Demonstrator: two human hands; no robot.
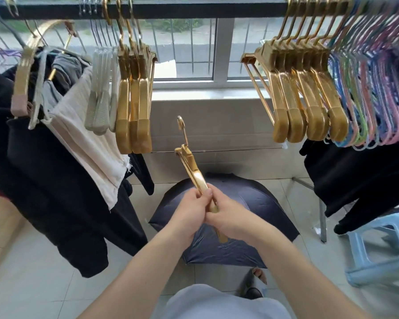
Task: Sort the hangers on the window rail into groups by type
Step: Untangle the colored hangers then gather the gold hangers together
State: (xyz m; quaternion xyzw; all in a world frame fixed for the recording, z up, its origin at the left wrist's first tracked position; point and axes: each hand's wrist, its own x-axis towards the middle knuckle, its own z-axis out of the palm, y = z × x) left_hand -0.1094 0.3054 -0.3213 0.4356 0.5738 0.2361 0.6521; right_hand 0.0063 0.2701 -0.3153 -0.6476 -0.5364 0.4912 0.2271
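I hold one gold hanger [190, 165] off the rail, hook pointing up, below the window. My left hand [189, 209] and my right hand [226, 217] both grip its lower arm, fingers curled round it. On the dark rail [194, 9] three gold hangers [134, 97] hang left of centre, beside several pale grey hangers [100, 88]. A larger group of gold hangers [302, 88] hangs at the right, followed by several thin coloured hangers [373, 88].
Dark and cream clothes [62, 146] hang at the left on more hangers. A dark garment [355, 176] hangs low at the right. An open dark umbrella [251, 203] lies on the tiled floor under my hands. A light blue stool [385, 247] stands at the right.
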